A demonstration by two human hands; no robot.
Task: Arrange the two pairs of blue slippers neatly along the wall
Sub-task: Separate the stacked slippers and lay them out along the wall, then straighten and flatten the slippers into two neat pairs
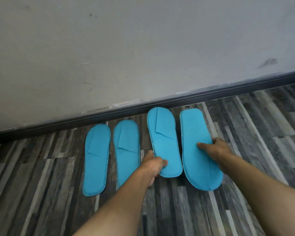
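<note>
Several flat blue slippers are lined up side by side near the dark skirting board of a grey wall. The far-left slipper and the second slipper lie flat on the floor, toes toward the wall. My left hand grips the third slipper at its heel, thumb on top. My right hand holds the fourth slipper at its right edge, thumb pressed on its upper face; this one points the opposite way, its toe end toward me.
The floor is grey striped wood-look planking, running to the right along the skirting board. The wall is plain with scuff marks. Both my forearms reach in from the bottom edge.
</note>
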